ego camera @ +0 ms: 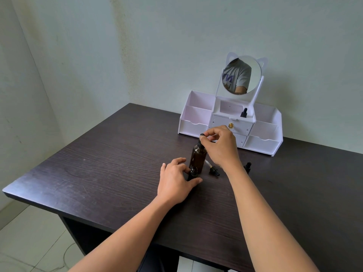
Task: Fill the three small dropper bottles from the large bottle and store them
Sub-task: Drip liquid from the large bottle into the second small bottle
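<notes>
1. Head view: your left hand (174,181) rests on the table (98,173) with its fingers curled round the open small bottle (193,172). The thumb lies on the near side of the glass and the index finger on its left side. The uncapped neck rises between them.
2. Your right hand (218,148) is raised above and just beyond the left fingers. Its thumb and index finger are closed in a pinch on the dropper bulb (202,135), and the remaining fingers curl loosely behind the pinch.
3. The large bottle (198,157), brown and upright, stands directly under your right fingertips and just behind the bottle in your left fingers. Whether the two bottles touch cannot be told. The black dropper collar sits at the large bottle's neck, and whether it is screwed down cannot be told either.
4. A loose dropper (213,170) lies on its side on the table, just right of your left thumb tip and below your right palm. Its glass tube points toward the large bottle.
5. A second small bottle (247,166), capped, stands on the table to the right of your right wrist, which partly hides it.
6. A third small bottle (244,112), capped and upright, stands in the upper centre compartment of the white organizer (196,118). It is beyond your right knuckles and well apart from both sets of fingers, beneath the round mirror (254,79).
</notes>
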A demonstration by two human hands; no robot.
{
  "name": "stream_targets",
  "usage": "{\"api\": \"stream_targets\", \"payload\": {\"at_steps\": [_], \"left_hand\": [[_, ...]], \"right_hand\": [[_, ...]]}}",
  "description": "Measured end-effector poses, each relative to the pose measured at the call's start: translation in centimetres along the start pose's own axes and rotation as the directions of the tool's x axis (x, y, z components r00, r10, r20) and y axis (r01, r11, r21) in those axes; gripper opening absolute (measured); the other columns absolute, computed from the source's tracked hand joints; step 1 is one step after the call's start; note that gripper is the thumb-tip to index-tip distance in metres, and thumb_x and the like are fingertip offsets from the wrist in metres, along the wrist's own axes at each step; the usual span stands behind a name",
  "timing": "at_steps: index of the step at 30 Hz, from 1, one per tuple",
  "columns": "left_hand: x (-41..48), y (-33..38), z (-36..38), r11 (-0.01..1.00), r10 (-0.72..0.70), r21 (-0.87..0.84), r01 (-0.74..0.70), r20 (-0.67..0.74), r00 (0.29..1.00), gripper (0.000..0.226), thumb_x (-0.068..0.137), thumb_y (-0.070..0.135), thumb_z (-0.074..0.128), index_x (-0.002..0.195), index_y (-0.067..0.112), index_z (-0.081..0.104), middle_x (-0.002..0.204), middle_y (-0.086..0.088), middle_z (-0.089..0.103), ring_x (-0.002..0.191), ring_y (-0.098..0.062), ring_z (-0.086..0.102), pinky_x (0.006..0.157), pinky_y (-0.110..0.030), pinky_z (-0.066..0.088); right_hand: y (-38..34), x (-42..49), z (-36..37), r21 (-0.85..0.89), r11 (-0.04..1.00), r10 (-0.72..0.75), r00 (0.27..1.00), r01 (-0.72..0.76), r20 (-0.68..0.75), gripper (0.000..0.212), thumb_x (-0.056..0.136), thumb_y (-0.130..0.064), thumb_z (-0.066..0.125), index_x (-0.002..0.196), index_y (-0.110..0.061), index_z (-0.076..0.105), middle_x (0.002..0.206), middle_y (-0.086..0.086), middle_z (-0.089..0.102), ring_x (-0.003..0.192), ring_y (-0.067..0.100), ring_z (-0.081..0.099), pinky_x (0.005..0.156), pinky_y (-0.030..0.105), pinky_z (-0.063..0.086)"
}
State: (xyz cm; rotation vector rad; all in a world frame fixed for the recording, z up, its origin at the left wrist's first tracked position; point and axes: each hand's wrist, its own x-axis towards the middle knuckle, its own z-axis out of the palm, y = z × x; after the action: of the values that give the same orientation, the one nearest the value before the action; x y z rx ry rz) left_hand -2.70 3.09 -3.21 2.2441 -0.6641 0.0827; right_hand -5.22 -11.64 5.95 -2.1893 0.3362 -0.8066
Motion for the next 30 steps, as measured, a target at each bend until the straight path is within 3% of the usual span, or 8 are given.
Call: {"api": "stream_targets", "payload": {"at_steps": [2, 8, 12, 17, 21, 23, 26, 30], "left_hand": [[-0.1, 0.0, 0.0, 1.0, 0.0, -0.003, 0.0, -0.003, 1.0, 0.036, 0.075, 0.06, 0.075, 0.095, 0.029, 0.07, 0.147, 0.011, 0.045, 0.135, -0.009, 0.04, 0.122, -0.047, 0.012], [0.0, 0.1, -0.1, 1.0, -0.004, -0.002, 0.004, 0.004, 1.0, 0.036, 0.076, 0.06, 0.074, 0.096, 0.03, 0.07, 0.148, 0.011, 0.044, 0.136, -0.009, 0.039, 0.122, -0.046, 0.011], [0.0, 0.1, -0.1, 1.0, -0.011, 0.0, 0.011, 0.008, 1.0, 0.037, 0.076, 0.06, 0.074, 0.098, 0.03, 0.07, 0.148, 0.012, 0.043, 0.136, -0.009, 0.038, 0.122, -0.047, 0.012], [-0.1, 0.0, -0.1, 1.0, -0.008, 0.0, 0.008, -0.001, 1.0, 0.039, 0.076, 0.059, 0.074, 0.099, 0.028, 0.071, 0.147, 0.012, 0.044, 0.135, -0.008, 0.04, 0.122, -0.044, 0.01], [-0.1, 0.0, 0.0, 1.0, -0.008, -0.02, 0.008, -0.014, 1.0, 0.04, 0.075, 0.058, 0.076, 0.098, 0.026, 0.072, 0.145, 0.012, 0.046, 0.132, -0.006, 0.042, 0.122, -0.042, 0.009], [-0.1, 0.0, 0.0, 1.0, -0.009, -0.023, 0.009, -0.013, 1.0, 0.04, 0.074, 0.058, 0.076, 0.098, 0.026, 0.072, 0.145, 0.012, 0.046, 0.132, -0.006, 0.042, 0.122, -0.041, 0.008], [-0.1, 0.1, 0.0, 1.0, -0.013, -0.021, 0.013, -0.011, 1.0, 0.039, 0.074, 0.058, 0.077, 0.098, 0.027, 0.072, 0.145, 0.012, 0.046, 0.132, -0.006, 0.042, 0.122, -0.04, 0.008], [-0.2, 0.1, -0.1, 1.0, -0.012, -0.023, 0.012, -0.008, 1.0, 0.037, 0.074, 0.057, 0.077, 0.096, 0.027, 0.071, 0.145, 0.011, 0.046, 0.132, -0.008, 0.043, 0.122, -0.042, 0.009]], "right_hand": [[0.0, 0.1, 0.0, -0.016, 1.0, -0.005, 1.0, 0.005, 0.007, 0.008, 0.087, -0.019, 0.074, 0.083, -0.022, 0.067, 0.104, -0.001, 0.058, 0.082, 0.006, 0.061, 0.069, 0.011, 0.045], [0.0, 0.1, 0.1, -0.011, 1.0, -0.004, 1.0, 0.004, 0.001, 0.013, 0.087, -0.021, 0.074, 0.079, -0.026, 0.065, 0.104, 0.0, 0.058, 0.086, 0.009, 0.062, 0.07, 0.015, 0.047], [-0.2, 0.2, -0.2, 0.028, 0.999, -0.014, 1.0, 0.015, -0.024, 0.007, 0.085, -0.023, 0.076, 0.087, -0.023, 0.069, 0.103, 0.0, 0.062, 0.088, 0.014, 0.065, 0.076, 0.025, 0.055], [-1.7, 0.5, -1.8, 0.13, 0.989, -0.053, 0.992, 0.068, -0.117, 0.008, 0.088, -0.024, 0.074, 0.093, -0.019, 0.07, 0.097, -0.003, 0.07, 0.081, 0.009, 0.065, 0.064, 0.011, 0.047], [-3.5, 0.8, -3.5, 0.248, 0.962, -0.076, 0.982, 0.118, -0.173, 0.008, 0.089, -0.021, 0.072, 0.089, -0.027, 0.066, 0.087, -0.008, 0.071, 0.072, 0.02, 0.069, 0.064, 0.03, 0.055], [-4.4, 0.7, -4.3, 0.288, 0.945, -0.093, 0.973, 0.153, -0.213, 0.014, 0.089, -0.018, 0.071, 0.086, -0.029, 0.063, 0.081, -0.01, 0.068, 0.068, 0.022, 0.069, 0.06, 0.033, 0.055], [-5.4, 0.4, -5.4, 0.33, 0.924, -0.113, 0.963, 0.193, -0.246, 0.006, 0.092, -0.014, 0.069, 0.091, -0.018, 0.064, 0.079, -0.003, 0.066, 0.063, 0.019, 0.067, 0.052, 0.028, 0.053], [-6.0, -0.3, -6.3, 0.356, 0.905, -0.141, 0.954, 0.232, -0.264, 0.005, 0.093, -0.011, 0.067, 0.096, -0.01, 0.063, 0.082, 0.003, 0.067, 0.063, 0.021, 0.069, 0.053, 0.029, 0.058]]}}
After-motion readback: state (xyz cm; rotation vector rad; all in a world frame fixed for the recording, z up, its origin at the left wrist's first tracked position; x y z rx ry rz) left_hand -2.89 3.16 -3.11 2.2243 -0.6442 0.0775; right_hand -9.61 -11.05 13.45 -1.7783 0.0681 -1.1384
